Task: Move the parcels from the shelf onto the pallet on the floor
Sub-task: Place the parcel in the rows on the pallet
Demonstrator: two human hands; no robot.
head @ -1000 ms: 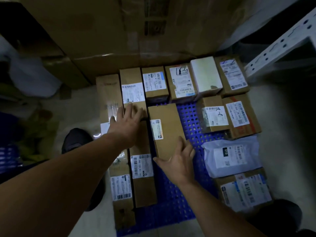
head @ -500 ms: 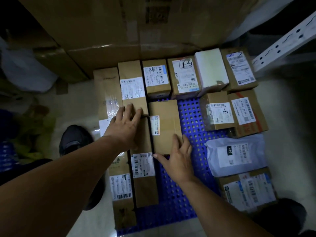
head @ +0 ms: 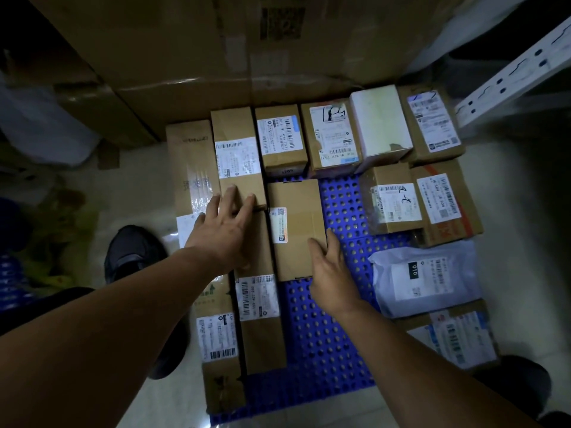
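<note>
A blue perforated pallet (head: 321, 335) lies on the floor, ringed by several labelled cardboard parcels. A plain brown parcel (head: 293, 223) with a small sticker lies flat in the middle, against the back row. My right hand (head: 332, 273) rests at its near right corner, fingers spread on the edge. My left hand (head: 224, 227) lies flat, fingers apart, on the long parcels (head: 253, 304) in the left column. Neither hand is closed around anything.
Big cartons (head: 216, 57) stand behind the pallet. A white shelf upright (head: 509, 75) crosses the upper right. A grey mailer bag (head: 423, 279) and a taped box (head: 457, 335) sit on the pallet's right side. A dark shoe (head: 133, 251) stands left of it.
The brown parcel has slid away from me up against the back row, straightening. My right hand followed it forward; my left hand stayed on the left column.
</note>
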